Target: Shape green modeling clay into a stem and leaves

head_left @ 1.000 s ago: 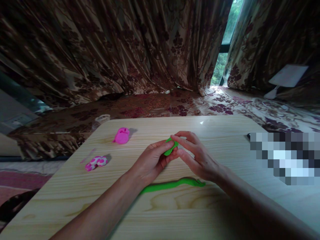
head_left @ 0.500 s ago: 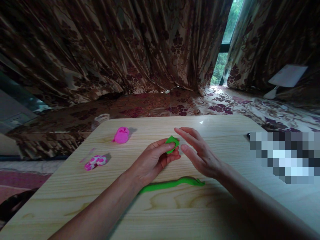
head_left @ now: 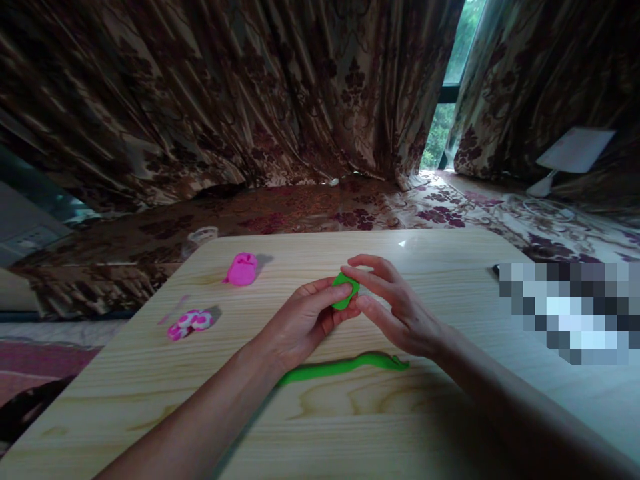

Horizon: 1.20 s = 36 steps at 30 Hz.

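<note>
Patterned curtains (head_left: 280, 100) run out of the frame at the top; the pale table (head_left: 350, 413) loses its near edge there too; on its right, pixelation (head_left: 575, 307) hides an object, all but a dark corner; the left hand (head_left: 310, 317) grips a green piece (head_left: 344, 303); the right hand (head_left: 397, 307) has fingers parted beside it, whether pinching I cannot tell; nearer, a green strip (head_left: 345, 367) disappears behind the left forearm; far left lies a pink lump (head_left: 242, 270), then a smaller spotted one (head_left: 193, 323); the green piece, between the hands, is partly thumb-covered.
</note>
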Motion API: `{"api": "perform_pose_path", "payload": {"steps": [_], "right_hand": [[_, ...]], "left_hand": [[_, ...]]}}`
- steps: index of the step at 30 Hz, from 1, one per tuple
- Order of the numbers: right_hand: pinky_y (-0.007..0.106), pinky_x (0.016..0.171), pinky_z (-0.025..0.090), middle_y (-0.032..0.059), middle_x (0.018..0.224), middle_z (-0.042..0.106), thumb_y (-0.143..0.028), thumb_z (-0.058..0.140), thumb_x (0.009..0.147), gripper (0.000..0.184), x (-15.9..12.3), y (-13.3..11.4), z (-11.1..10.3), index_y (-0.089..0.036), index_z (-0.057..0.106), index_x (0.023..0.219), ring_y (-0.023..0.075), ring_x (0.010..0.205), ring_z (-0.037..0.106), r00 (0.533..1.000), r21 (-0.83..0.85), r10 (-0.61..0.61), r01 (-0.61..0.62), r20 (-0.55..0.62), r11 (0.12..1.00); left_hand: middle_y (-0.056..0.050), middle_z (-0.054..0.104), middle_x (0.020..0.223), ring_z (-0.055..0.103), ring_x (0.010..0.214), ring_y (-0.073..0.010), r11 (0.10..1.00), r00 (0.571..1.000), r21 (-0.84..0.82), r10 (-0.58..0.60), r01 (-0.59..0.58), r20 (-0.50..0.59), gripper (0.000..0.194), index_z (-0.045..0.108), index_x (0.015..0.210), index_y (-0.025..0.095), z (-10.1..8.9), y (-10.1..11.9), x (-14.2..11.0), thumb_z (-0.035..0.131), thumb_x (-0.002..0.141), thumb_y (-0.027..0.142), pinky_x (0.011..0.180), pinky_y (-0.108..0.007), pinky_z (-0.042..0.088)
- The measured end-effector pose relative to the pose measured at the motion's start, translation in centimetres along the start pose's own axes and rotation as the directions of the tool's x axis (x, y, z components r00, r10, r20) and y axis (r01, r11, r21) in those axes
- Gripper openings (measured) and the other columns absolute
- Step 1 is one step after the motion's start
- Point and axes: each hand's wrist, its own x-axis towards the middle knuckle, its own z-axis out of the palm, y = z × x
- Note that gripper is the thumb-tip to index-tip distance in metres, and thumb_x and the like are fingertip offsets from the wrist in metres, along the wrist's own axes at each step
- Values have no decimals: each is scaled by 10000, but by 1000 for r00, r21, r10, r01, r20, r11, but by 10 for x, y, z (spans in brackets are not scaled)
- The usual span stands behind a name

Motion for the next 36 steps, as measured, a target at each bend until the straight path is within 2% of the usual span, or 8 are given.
{"api": "perform_pose_path", "payload": {"steps": [5,9,12,15,18,23,27,36], "right_hand": [[393,1057,321,115,1306,408,-218,475,897,438,1,-2,0,-193,423,1332,203,1238,381,1000,34,12,-12,5,999],[392,1054,320,100,1314,413,-230,495,891,421,1,-1,-1,-221,451,1310,200,1239,384,1000,72,26,-27,14,997],[378,992,384,84,1280,454,-220,456,908,397,2,2,-1,-249,445,1304,188,1193,431,991,136,113,-102,-75,985],[329,863,459,75,1108,549,-220,433,916,309,3,4,2,-222,522,1212,164,1018,540,966,196,206,-174,-156,965],[292,764,475,50,922,588,-248,491,888,201,3,3,6,-179,600,1042,143,851,575,958,191,252,-224,-138,956],[251,634,441,10,758,576,-273,567,835,126,3,0,11,-162,605,789,114,694,548,956,121,279,-268,-89,956],[232,578,418,3,718,560,-239,557,827,131,3,3,14,-153,603,740,104,645,526,950,101,307,-301,-52,948],[228,557,393,-10,664,545,-235,536,831,143,2,6,9,-159,569,715,101,611,499,943,60,330,-327,-53,943]], "left_hand": [[5,658,729,590,663,-61,999,999,28,42,-42,-21,95,696,790,130,-3,-2,3,661,717,80,663,-158,499],[12,637,698,547,594,-40,990,994,121,79,-70,-73,90,695,788,136,-3,-2,3,685,701,115,547,-120,446],[28,613,693,521,540,-35,987,989,149,80,-60,-127,100,686,792,148,-3,-1,3,704,694,152,476,-132,421],[16,628,741,564,596,-59,991,987,118,72,-56,-141,124,674,821,150,-3,-2,4,691,700,133,568,-170,479],[-8,652,794,602,688,-86,992,983,89,97,-84,-156,147,656,832,149,-5,-5,7,681,695,100,666,-187,491],[12,641,753,578,664,-65,982,972,115,169,-152,-164,126,646,792,152,-9,-9,10,707,683,142,630,-151,452],[11,654,772,572,633,-73,979,978,161,150,-126,-144,134,664,797,159,-8,-9,9,718,675,177,618,-187,450],[-33,690,803,586,702,-128,877,954,418,291,-237,-69,228,715,897,173,-11,-9,7,698,704,292,720,-263,448]]}}
